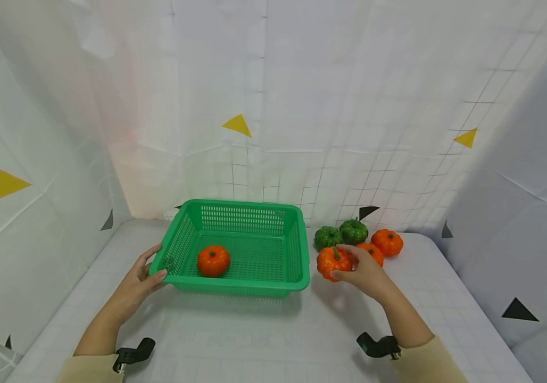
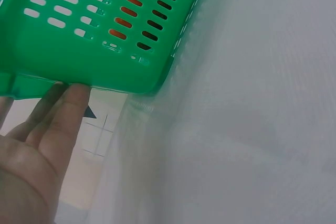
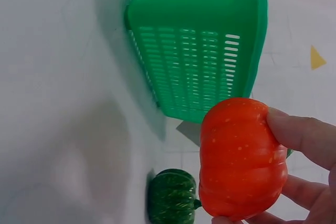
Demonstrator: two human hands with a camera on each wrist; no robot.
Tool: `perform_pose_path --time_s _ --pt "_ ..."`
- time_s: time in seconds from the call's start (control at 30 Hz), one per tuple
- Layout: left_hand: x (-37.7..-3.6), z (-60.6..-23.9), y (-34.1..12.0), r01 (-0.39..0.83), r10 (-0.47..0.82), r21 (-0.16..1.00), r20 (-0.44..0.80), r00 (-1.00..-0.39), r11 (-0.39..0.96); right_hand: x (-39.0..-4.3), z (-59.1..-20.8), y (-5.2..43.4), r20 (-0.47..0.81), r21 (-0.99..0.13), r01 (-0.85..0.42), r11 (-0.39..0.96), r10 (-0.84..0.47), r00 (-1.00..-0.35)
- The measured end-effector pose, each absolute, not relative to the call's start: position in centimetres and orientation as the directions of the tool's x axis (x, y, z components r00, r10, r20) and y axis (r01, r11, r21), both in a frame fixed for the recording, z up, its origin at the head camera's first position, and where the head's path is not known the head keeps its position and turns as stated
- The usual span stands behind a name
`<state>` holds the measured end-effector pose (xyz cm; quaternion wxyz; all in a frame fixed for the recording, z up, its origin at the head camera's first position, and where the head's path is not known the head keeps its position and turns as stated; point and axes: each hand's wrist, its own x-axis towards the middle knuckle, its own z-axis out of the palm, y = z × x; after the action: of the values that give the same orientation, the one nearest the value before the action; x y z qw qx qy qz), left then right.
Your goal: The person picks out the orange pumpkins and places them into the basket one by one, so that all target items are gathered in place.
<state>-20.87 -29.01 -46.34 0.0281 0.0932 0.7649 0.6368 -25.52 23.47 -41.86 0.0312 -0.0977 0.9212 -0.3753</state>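
A green plastic basket (image 1: 242,287) with slotted walls stands on the table, and one small orange toy pumpkin (image 1: 213,261) lies inside it at the left. My left hand (image 1: 137,279) holds the basket's front left corner, thumb over the rim and fingers along the outer side; in the left wrist view its fingertips (image 2: 79,94) touch just under the rim. To the right of the basket, my right hand (image 1: 366,271) grips another orange pumpkin (image 3: 241,158) between thumb and fingers, raised above the table with its green stem showing.
Behind the right hand are two green pumpkins (image 1: 354,232) and two orange pumpkins (image 1: 387,243), one partly hidden by the hand. White sheeting (image 1: 273,106) with yellow and black triangles encloses the table (image 1: 235,340) at the back and sides.
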Motion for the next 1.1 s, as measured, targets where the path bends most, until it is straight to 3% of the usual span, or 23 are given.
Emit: perform_pose_path --time_s 0.43,1.1 --pt "-20.9 -46.4 -29.1 0.100 0.173 0.982 0.071 -0.982 0.162 -25.0 -37.9 22.0 0.071 -0.706 -0.214 0.675 -0.234 -0.970" --pt "-20.9 -46.3 -29.1 0.106 0.193 0.985 0.078 -0.978 0.138 -27.5 -32.7 15.5 0.008 -0.728 -0.267 0.631 -0.382 -0.924"
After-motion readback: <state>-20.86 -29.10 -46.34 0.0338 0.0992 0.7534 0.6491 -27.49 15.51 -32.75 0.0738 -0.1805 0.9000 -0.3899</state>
